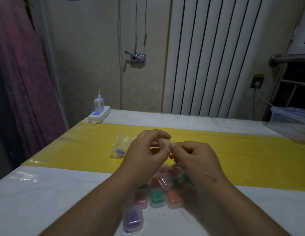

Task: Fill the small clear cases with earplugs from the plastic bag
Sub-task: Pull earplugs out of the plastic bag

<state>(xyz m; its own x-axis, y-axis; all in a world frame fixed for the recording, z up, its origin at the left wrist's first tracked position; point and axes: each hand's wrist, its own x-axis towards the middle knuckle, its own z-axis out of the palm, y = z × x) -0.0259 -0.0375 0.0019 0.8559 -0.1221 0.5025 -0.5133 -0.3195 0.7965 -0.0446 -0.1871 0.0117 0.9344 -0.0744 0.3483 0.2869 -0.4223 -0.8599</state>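
Head view: the left hand has its fingers curled round a small clear case, held up above the table between the two hands. The right hand meets it from the other side, its thumb tip touching the case's edge. Its curled fingers pinch an orange earplug just below the case. Whether the case is open is too blurred to tell.

The bag lies on the yellow strip just left of the left hand, with a blue earplug inside. Filled cases sit in a cluster under the wrists: a purple one nearest, then pink, green and orange, with more partly hidden behind.

The table is white, crossed by the yellow strip. A power strip with a charger plugged in sits at its far left corner. Behind stand a white radiator, a purple curtain at left and a wall socket at right.
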